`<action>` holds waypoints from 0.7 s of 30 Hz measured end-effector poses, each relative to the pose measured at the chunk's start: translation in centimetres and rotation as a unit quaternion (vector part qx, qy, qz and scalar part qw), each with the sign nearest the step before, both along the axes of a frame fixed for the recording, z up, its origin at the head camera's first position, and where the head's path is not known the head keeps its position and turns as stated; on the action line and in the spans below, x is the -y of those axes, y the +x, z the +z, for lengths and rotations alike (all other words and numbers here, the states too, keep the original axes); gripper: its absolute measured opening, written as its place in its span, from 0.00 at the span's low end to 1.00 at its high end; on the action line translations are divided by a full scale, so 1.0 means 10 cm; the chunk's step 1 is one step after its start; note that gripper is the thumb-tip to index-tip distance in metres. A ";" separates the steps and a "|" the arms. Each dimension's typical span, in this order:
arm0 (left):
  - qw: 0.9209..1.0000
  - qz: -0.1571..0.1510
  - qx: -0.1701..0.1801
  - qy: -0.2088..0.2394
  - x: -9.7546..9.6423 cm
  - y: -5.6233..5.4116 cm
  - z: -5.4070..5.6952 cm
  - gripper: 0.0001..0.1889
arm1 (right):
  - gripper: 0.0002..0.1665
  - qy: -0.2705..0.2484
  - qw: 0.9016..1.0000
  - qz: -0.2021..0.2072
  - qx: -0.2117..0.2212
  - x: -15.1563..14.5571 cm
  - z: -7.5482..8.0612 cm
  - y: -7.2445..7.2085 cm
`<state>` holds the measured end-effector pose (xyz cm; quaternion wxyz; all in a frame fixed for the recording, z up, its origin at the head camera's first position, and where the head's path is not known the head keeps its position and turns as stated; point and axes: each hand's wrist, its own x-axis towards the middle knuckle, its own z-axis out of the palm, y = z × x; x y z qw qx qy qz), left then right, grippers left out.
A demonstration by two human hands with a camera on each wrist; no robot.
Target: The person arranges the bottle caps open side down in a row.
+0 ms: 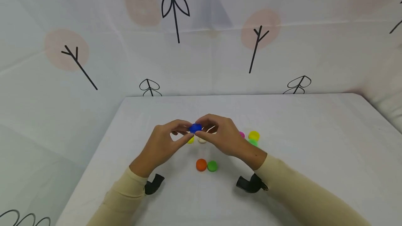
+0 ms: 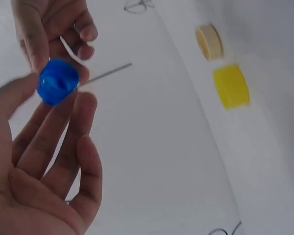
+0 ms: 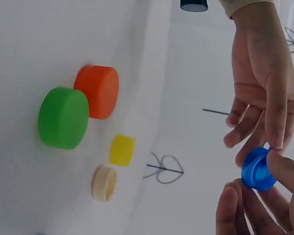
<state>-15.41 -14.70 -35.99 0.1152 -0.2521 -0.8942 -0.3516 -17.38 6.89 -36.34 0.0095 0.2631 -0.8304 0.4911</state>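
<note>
A small blue cap, round with a ridged rim, is held up between the two hands above the table. My left hand pinches it from the left, thumb below and fingers above. From the right, my right hand grips the other side between thumb and fingertips. The left wrist view shows a darker hollow in the blue cap. In the right wrist view, thread-like rings run round the blue cap. Beneath the hands lie a yellow cap and a cream cap, both partly hidden in the head view.
Nearer the body, an orange cap and a green cap sit side by side. Beyond my right hand are a yellow disc, a light green piece and a pink piece. A patterned cloth hangs behind the white table.
</note>
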 end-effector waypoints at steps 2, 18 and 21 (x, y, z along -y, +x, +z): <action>1.000 -0.002 -0.001 0.021 -0.05 0.04 0.02 0.15 | 0.16 -0.002 1.000 -0.001 -0.020 -0.06 0.04 0.05; 0.997 -0.052 0.029 0.046 -0.54 0.21 0.00 0.19 | 0.20 0.007 0.996 -0.051 -0.076 -0.57 -0.06 0.44; 0.997 -0.050 0.041 0.032 -0.59 0.22 -0.04 0.19 | 0.19 0.006 0.996 -0.045 -0.074 -0.61 -0.14 0.45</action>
